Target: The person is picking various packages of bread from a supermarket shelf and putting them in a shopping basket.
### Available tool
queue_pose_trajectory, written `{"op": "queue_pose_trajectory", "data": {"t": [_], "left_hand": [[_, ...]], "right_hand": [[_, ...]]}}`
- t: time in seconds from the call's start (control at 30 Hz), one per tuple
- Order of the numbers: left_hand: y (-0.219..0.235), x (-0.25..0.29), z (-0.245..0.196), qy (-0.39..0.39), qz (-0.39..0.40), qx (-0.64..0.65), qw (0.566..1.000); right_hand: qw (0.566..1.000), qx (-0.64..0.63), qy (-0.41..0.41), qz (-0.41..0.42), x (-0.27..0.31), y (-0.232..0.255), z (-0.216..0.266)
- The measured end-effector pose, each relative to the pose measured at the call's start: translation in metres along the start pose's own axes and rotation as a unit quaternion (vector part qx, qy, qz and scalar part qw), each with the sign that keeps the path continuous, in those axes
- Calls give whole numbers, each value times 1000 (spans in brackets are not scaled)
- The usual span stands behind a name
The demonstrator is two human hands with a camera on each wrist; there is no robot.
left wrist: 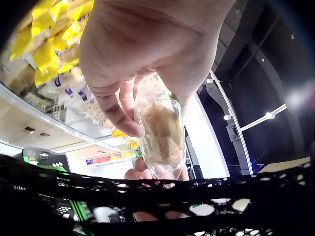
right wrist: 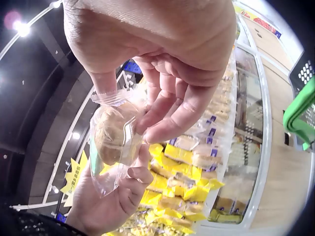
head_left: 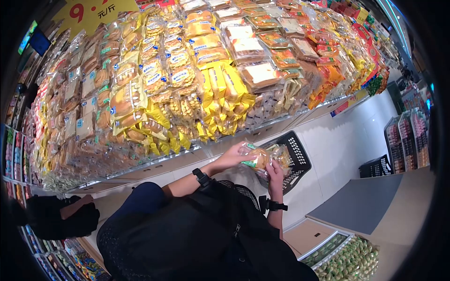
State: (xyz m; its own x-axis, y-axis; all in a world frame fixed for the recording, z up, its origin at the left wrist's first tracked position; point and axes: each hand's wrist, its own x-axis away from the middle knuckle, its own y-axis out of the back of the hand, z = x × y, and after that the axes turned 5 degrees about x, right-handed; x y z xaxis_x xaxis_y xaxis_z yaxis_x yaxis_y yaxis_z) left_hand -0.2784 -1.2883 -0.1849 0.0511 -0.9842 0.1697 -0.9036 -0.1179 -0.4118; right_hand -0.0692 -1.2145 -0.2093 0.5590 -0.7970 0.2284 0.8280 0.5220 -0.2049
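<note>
Both hands hold a clear-wrapped bread roll (head_left: 258,158) over the black shopping basket. From the left, my left hand (head_left: 233,157) grips one end of the wrapper, thumb and fingers on either side. My right hand (head_left: 275,174) pinches the other end. Close up in the right wrist view, the round brown roll (right wrist: 112,135) shows through crinkled plastic with a green patch, between my right hand (right wrist: 162,54) above and my left hand (right wrist: 110,201) below. The left wrist view has the pack (left wrist: 162,130) hanging beneath my left hand (left wrist: 152,44).
Ahead stretches a long display piled with packaged breads, including yellow bags (head_left: 222,91). The black basket (head_left: 304,164) is just beyond the hands. A yellow price sign (head_left: 91,14) stands at upper left. Another person's arm (head_left: 75,208) shows at left. Green-wrapped goods (head_left: 349,260) fill a stand at lower right.
</note>
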Motion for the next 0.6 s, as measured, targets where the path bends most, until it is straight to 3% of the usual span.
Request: {"op": "queue_pose_trajectory", "data": {"t": [0.07,0.17,0.27,0.33,0.37,0.47,0.53,0.6], "left_hand": [[32,21,-3,-15,-13,-24,1000],[62,56,-14,-12,-7,-12,1000],[77,97,-43,-30,-21,-34,999],[90,120,-55,-118,-97,-211,965],[99,129,-60,-157,-115,-229,954],[116,163,-93,-155,-171,-171,958],[124,197,-122,-78,-178,-43,980],[136,219,-124,-197,-221,19,955]], "right_hand": [[999,19,-26,35,-4,-22,-14],[995,79,9,63,1,-67,-22],[996,42,21,70,9,-123,-6],[996,34,18,84,12,-155,4],[993,30,45,102,11,-175,15],[988,21,68,135,1,-223,29],[980,34,71,181,-4,-259,42],[978,25,78,190,-6,-296,51]]}}
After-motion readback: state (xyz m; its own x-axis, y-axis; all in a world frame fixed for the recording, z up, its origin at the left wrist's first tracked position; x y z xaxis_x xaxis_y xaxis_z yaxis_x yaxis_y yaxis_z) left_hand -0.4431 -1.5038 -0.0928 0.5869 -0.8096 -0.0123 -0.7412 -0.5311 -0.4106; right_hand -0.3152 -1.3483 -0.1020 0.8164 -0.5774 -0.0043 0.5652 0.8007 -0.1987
